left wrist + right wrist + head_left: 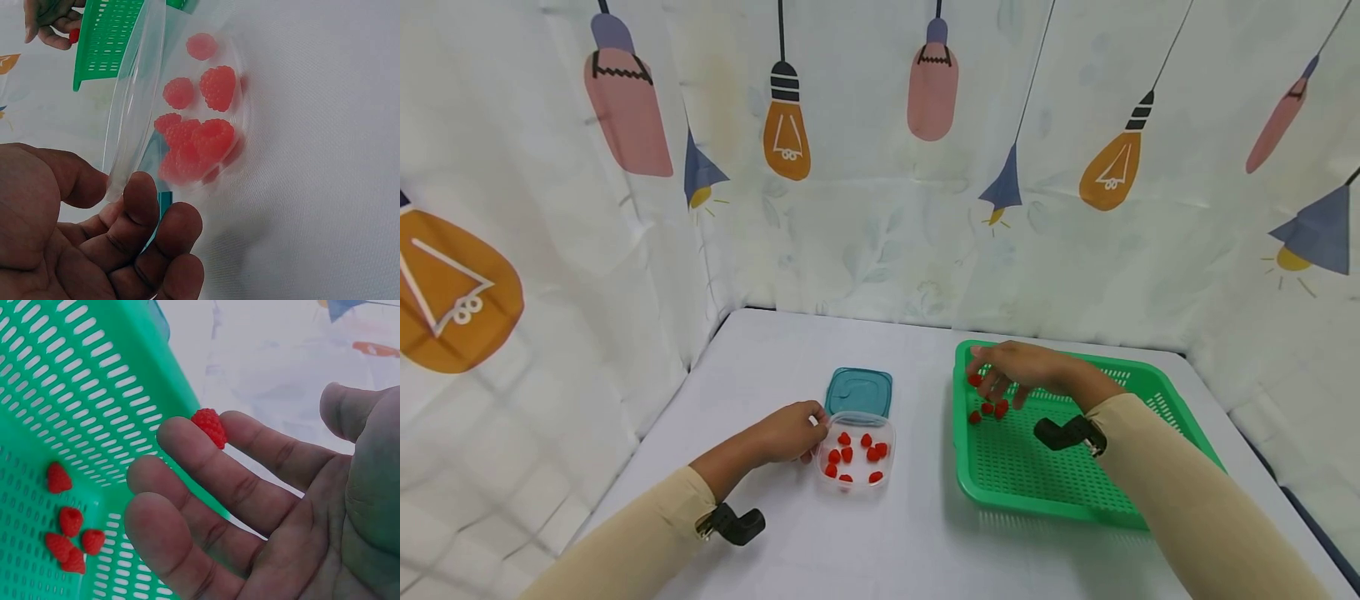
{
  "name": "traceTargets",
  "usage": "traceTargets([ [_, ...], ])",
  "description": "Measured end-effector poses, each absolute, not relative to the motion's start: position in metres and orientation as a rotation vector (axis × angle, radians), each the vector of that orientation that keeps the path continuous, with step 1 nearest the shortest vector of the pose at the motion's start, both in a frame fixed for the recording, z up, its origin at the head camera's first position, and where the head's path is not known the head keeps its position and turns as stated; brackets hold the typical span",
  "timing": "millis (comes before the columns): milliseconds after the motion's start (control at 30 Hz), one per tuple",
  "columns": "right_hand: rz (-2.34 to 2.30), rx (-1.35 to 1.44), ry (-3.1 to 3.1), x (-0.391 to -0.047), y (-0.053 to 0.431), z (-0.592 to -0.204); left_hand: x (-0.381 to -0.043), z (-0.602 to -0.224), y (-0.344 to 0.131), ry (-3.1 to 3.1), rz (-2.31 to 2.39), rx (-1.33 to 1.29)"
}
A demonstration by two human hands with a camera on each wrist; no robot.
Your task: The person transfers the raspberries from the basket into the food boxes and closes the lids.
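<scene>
Head view, left: the left hand (792, 431) pinches the tub (891, 446) by its rim, berries (847, 454) inside, the lid (860, 392) just beyond. Right: the basket (1045, 471) holds more berries (987, 408) at far left; over them, the right hand (1028, 367) pinches one berry (210, 428) between two fingers.

I'm getting red raspberries (847, 455), a teal lid (859, 390), a green basket (1037, 502) at right — and, up top, white cloth (850, 258) patterned with orange, pink, blue lamps (787, 137).

Plain beige left sleeve (625, 537), matching right sleeve (1195, 492), curved black left wrist mount (737, 525), similar right wrist mount (1062, 434)
</scene>
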State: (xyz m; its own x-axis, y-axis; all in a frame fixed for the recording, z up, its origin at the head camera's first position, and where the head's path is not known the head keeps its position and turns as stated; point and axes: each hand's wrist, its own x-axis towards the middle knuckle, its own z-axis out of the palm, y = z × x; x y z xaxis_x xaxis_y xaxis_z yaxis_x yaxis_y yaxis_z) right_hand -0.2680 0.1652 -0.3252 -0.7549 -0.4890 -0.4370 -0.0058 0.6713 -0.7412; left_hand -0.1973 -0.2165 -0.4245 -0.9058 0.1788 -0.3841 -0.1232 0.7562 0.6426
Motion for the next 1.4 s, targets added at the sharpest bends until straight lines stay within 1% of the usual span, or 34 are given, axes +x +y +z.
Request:
traceTargets([
  [333,-1.009,-0.425,2.235,-0.266,0.155,-0.313,-0.199,-0.426,-0.218,2.523,0.966,0.056],
  [600,-0.983,-0.455,2.257,-0.264,0.137,-0.306,-0.198,-0.425,-0.218,2.524,0.964,0.052],
  [967,-0.933,-0.547,2.257,-0.257,0.108,-0.302,-0.196,-0.423,-0.217,2.529,0.966,0.049],
  [1400,-0.928,-0.548,2.221,-0.254,0.081,-0.305,-0.196,-0.422,-0.218,2.519,0.979,0.043],
])
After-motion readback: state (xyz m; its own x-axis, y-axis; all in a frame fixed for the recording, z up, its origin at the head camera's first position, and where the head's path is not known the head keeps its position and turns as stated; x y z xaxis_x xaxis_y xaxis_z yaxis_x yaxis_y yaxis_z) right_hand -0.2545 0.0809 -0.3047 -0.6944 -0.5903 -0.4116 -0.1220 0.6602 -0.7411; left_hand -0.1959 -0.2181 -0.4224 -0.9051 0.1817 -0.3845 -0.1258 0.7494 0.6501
